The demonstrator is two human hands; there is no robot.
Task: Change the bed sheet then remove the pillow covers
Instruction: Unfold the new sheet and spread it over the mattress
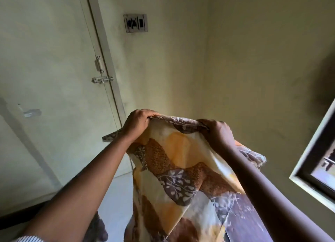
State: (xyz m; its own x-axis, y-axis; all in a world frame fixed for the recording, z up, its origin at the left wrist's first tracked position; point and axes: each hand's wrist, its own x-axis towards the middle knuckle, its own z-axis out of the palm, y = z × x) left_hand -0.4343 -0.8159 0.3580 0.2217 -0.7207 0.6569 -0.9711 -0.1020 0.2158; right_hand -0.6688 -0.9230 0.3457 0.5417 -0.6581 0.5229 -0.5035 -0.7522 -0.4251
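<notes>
Looking out of the head cam here, and both hands are up in front of me, holding a patterned cloth [181, 162] in the air. I can't tell if it's the bed sheet or one of the pillow covers, only that it's cream and orange with brown patches and pale leaf prints.

The left hand [137, 122] is gripping the top edge with its fingers curled right over the hem. The right hand [219, 133] is doing the same a bit further along, bunched tight into the fabric. The stretch of edge between them is sagging slightly, and the rest is hanging down between the forearms toward the bottom of the view. One loose corner is sticking out left of the left wrist, and another is flopping out past the right forearm. Nothing's carrying it except the hands.

Behind it the wall [244, 60] is showing, with a switch plate [136, 23] up high. There's a door [45, 60] on the left with a bolt latch [102, 80], and a window frame [311, 169] at the right edge. Pale floor [116, 196] is peeking out below the left forearm.
</notes>
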